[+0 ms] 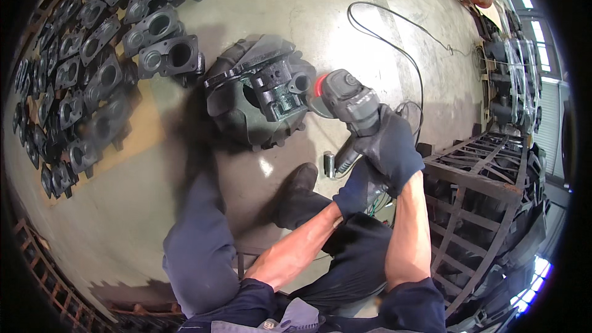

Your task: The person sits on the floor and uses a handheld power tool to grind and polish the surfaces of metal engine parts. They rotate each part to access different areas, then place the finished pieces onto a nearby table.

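A grey angle grinder [349,95] with a red guard has its disc against a large dark green metal casting [258,91] standing on the concrete floor. My right hand [390,143], in a dark glove, grips the grinder's body from behind. In the same kind of glove, my left hand [359,189] is closed around the grinder's rear handle [341,161] lower down. The disc touches the casting's right side, next to a round port. The grinder's black cord [394,32] loops away over the floor behind it.
Several smaller dark castings [98,68] lie in rows on a board at the left. A dark metal frame rack [481,185] stands close on the right. My shoe [298,195] and bent knee [198,240] are just below the casting.
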The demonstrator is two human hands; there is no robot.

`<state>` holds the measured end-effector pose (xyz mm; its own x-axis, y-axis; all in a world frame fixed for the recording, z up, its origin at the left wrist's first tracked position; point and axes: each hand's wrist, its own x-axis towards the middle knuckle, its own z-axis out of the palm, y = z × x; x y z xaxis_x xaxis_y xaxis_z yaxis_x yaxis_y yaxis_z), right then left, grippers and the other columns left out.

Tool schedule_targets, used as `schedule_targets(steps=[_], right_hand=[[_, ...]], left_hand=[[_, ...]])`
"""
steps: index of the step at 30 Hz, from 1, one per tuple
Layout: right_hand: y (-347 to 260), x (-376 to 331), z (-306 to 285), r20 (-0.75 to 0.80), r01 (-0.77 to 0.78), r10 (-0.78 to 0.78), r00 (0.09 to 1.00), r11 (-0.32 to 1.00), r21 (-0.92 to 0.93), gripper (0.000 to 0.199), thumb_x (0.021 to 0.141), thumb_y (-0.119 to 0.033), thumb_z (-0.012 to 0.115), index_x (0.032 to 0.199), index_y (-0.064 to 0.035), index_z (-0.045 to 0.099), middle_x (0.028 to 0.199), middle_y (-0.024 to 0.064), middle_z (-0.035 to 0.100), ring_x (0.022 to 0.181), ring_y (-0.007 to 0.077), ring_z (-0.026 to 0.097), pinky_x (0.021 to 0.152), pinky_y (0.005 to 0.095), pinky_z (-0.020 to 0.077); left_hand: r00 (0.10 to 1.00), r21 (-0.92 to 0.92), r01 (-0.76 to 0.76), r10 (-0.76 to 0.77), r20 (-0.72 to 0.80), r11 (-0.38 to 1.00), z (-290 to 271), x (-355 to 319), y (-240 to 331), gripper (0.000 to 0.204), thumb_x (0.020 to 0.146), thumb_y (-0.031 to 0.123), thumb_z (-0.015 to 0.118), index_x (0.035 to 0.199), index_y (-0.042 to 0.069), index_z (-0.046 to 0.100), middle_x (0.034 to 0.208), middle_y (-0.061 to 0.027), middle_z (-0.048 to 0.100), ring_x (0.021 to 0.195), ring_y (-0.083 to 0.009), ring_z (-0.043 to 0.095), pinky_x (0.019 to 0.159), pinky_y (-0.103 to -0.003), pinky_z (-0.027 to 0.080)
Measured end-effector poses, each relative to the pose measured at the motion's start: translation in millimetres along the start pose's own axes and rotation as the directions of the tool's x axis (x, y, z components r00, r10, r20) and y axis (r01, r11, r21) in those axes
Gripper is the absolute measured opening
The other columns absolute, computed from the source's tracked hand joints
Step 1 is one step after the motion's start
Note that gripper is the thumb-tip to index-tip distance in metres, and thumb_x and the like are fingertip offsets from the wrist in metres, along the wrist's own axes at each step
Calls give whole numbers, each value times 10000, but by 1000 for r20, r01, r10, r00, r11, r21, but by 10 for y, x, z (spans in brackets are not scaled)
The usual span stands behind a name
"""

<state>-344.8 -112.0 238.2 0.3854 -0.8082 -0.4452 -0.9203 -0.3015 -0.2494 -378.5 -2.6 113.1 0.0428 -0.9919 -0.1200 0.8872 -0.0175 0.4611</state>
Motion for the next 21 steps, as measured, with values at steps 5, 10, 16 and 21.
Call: schedule_targets(steps=[5, 10, 16, 21], right_hand=[[-111, 99, 80, 15, 9, -9, 1000, 1000, -19, 505, 672, -252, 759, 1084, 11, 631, 949, 257, 712, 929, 412, 697, 838, 430, 550], [38, -18, -70, -36, -33, 40, 999, 983, 180, 442, 672, -210, 742, 1022, 40, 643, 885, 218, 715, 840, 340, 710, 766, 390, 557], [262, -481, -299, -170, 58, 55, 984, 801, 596, 503, 712, -206, 787, 1116, 47, 625, 894, 101, 681, 765, 174, 626, 712, 333, 534], [468, -626, -103, -256, 169, 76, 964, 572, 803, 501, 811, -229, 787, 1182, 48, 595, 950, 97, 676, 755, 165, 626, 689, 318, 534]], left_hand=[[1000, 94, -2, 3, -10, 996, -134, 49, 132, 539, 956, -21, 587, 1441, -13, 355, 1439, -117, 460, 1296, -196, 489, 1088, -336, 432], [999, 267, -49, 44, 27, 963, 78, 88, 274, 553, 911, 37, 677, 1396, -11, 416, 1379, -109, 528, 1256, -166, 519, 1054, -329, 451], [992, 96, 85, -93, 82, 992, 372, 94, 102, 518, 858, 109, 726, 1303, -4, 487, 1178, -123, 636, 1089, -214, 629, 893, -353, 526], [992, 819, 32, -122, 46, 573, 546, -154, 639, 711, 849, 258, 733, 1402, -9, 376, 1258, -159, 620, 1182, -261, 615, 968, -380, 508]])
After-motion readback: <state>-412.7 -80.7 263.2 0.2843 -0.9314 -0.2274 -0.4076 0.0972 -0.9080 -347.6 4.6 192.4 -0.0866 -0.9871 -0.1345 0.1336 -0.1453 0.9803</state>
